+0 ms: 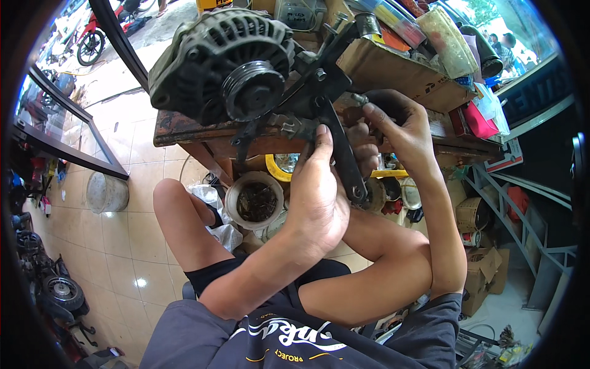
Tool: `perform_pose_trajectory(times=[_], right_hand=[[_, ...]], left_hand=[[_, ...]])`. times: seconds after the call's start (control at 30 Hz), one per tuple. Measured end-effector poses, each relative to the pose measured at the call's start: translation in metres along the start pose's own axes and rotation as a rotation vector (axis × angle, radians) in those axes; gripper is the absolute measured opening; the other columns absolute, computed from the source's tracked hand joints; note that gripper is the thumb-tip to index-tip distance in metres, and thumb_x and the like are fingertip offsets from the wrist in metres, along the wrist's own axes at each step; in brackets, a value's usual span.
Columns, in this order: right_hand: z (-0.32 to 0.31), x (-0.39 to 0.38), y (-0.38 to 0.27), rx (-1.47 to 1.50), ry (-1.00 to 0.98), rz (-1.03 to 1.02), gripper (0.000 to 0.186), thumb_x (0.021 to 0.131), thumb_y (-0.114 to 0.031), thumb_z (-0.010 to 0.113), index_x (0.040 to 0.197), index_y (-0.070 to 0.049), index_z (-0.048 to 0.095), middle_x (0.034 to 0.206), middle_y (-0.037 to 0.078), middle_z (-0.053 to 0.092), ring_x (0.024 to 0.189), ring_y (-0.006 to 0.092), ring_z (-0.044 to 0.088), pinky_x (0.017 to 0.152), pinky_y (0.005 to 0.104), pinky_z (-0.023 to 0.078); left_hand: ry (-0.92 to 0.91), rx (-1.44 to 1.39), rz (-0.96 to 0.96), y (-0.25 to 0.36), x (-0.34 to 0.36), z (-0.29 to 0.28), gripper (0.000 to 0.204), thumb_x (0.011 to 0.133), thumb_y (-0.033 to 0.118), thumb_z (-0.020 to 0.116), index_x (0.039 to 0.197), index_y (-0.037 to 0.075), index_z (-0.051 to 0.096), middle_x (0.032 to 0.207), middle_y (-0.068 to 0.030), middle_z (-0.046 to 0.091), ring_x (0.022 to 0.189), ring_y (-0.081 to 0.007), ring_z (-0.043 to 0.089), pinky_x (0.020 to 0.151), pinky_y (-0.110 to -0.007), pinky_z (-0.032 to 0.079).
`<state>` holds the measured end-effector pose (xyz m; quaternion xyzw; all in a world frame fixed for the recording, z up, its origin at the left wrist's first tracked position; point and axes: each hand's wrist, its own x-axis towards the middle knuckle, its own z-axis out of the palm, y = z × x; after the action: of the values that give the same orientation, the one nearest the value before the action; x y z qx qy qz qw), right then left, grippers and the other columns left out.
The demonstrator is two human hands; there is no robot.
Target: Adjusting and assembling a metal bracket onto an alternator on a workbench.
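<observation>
An alternator (184, 92) with a grooved pulley (255, 92) sits on the workbench in front of me. A black metal bracket (335, 58) stands at its right side, with a flat black bar (342, 150) slanting down toward me. My left hand (316, 197) is closed round the bar, thumb on the near side and fingers mostly hidden behind it. Just right of the bracket, my right hand (405, 126) pinches a small bolt (359, 98) between thumb and forefinger. The bolt's tip points up and left, apart from the bracket. Its other fingers curl beside the bar.
The wooden workbench (178, 130) has a cardboard box (393, 77) of clutter at the right. Below it, a white bucket (228, 206) holds dark small parts. Another bucket (107, 192) stands on the tiled floor at left, near a glass door frame (74, 150). Motorcycle parts (61, 289) line the left side.
</observation>
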<state>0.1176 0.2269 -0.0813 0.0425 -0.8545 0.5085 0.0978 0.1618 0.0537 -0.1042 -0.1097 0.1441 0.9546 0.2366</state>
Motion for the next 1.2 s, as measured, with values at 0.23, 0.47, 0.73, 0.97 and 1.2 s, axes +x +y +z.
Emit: perform_pose_trajectory(times=[0.23, 0.47, 0.73, 0.97, 1.2], right_hand=[[0.037, -0.050, -0.096, -0.389, 0.362, -0.792, 0.026, 0.081, -0.001, 0.075, 0.106, -0.001, 0.069, 0.093, 0.010, 0.071, 0.082, 0.0233, 0.068, 0.075, 0.0366, 0.056], [0.165, 0.060, -0.132, -0.360, -0.132, -0.979, 0.033, 0.081, -0.015, 0.069, 0.109, 0.001, 0.064, 0.125, 0.023, 0.064, 0.127, 0.0387, 0.057, 0.118, 0.0539, 0.035], [0.162, 0.063, -0.133, -0.380, -0.062, -0.935, 0.031, 0.086, -0.020, 0.074, 0.109, -0.001, 0.064, 0.102, 0.017, 0.067, 0.088, 0.0388, 0.068, 0.077, 0.0455, 0.055], [0.160, 0.071, -0.132, -0.369, -0.047, -0.975, 0.028, 0.084, -0.019, 0.075, 0.106, -0.003, 0.067, 0.101, 0.015, 0.069, 0.087, 0.0360, 0.070, 0.077, 0.0430, 0.056], [0.151, 0.070, -0.134, -0.175, -0.161, -0.948, 0.024, 0.086, -0.006, 0.070, 0.107, 0.002, 0.061, 0.099, 0.016, 0.066, 0.085, 0.0314, 0.070, 0.075, 0.0421, 0.057]], left_hand=[[-0.301, 0.150, -0.464, 0.074, -0.005, -0.026, 0.038, 0.111, 0.034, 0.039, 0.116, 0.000, 0.056, 0.102, -0.0119, 0.065, 0.096, -0.0224, 0.065, 0.088, -0.039, 0.054], [-0.347, 0.136, -0.442, 0.070, -0.008, -0.034, 0.040, 0.101, 0.031, 0.062, 0.126, 0.000, 0.056, 0.107, -0.0137, 0.067, 0.092, -0.0253, 0.065, 0.081, -0.041, 0.054], [-0.119, 0.230, -0.408, 0.066, -0.027, -0.023, 0.022, 0.104, 0.020, 0.051, 0.119, 0.004, 0.055, 0.101, -0.0108, 0.065, 0.079, -0.0210, 0.066, 0.069, -0.035, 0.055], [-0.004, 0.381, -0.347, 0.022, -0.072, -0.063, 0.026, 0.108, 0.035, 0.049, 0.114, 0.009, 0.047, 0.086, -0.0044, 0.060, 0.062, -0.0111, 0.056, 0.054, -0.026, 0.045], [0.337, 0.593, 0.270, 0.010, -0.095, -0.152, 0.021, 0.109, 0.027, 0.048, 0.108, 0.006, 0.050, 0.080, -0.0036, 0.060, 0.058, -0.0086, 0.054, 0.048, -0.023, 0.042]])
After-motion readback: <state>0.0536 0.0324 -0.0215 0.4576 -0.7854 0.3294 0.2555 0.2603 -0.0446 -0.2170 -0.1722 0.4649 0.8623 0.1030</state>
